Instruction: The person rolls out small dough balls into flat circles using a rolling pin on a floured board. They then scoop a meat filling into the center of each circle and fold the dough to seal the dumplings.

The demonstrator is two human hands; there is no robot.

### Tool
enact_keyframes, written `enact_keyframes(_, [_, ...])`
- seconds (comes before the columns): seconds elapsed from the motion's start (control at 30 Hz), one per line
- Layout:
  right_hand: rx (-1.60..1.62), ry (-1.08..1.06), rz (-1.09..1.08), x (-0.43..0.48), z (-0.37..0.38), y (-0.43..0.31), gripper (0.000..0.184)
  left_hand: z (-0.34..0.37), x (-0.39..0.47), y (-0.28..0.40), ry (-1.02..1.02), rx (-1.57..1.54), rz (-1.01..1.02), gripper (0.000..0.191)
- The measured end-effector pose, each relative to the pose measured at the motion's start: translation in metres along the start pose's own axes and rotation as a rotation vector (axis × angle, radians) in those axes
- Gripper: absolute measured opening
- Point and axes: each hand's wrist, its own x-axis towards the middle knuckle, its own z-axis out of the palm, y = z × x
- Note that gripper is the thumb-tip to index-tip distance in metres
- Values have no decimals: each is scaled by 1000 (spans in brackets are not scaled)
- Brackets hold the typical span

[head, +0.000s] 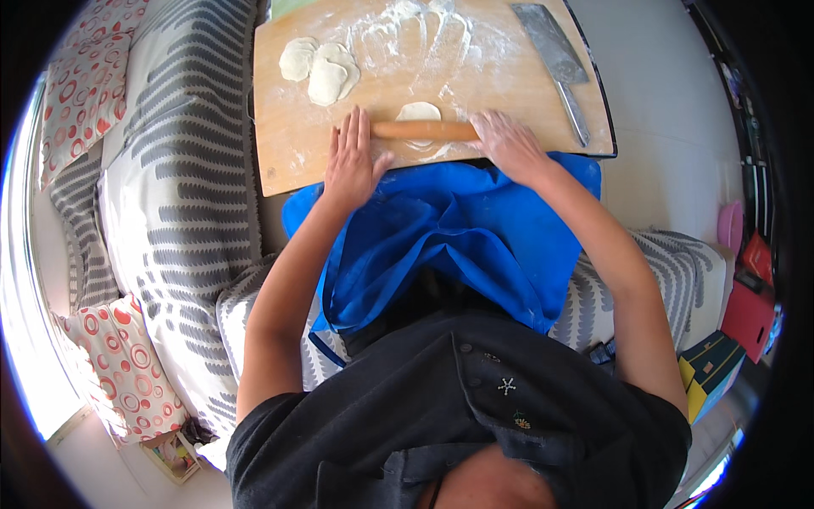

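Note:
A wooden rolling pin lies across a small round of dough near the close edge of a floured wooden board. My left hand lies over the pin's left end, palm down, fingers extended. At the right end, my right hand rests on the pin with its fingers over it; whether they close around it is hidden. Several flattened dough rounds overlap at the board's upper left. White flour is smeared across its far part.
A metal cleaver lies on the board's right side, handle towards me. A blue apron covers my lap against the board's near edge. Left of the board stands a sofa with a striped cover.

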Motion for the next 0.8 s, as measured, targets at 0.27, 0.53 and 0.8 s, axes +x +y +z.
enact_keyframes(0.27, [-93, 107, 70, -10, 13, 29, 51, -1, 21, 2, 7, 30, 18, 76])
enact_keyframes(0.53, [-68, 133, 7, 39, 2, 17, 54, 10, 67, -15, 39, 35, -87, 81])
enact_keyframes(0.8, [-14, -43, 26, -25, 1, -7, 52, -7, -21, 13, -67, 66, -4, 81])
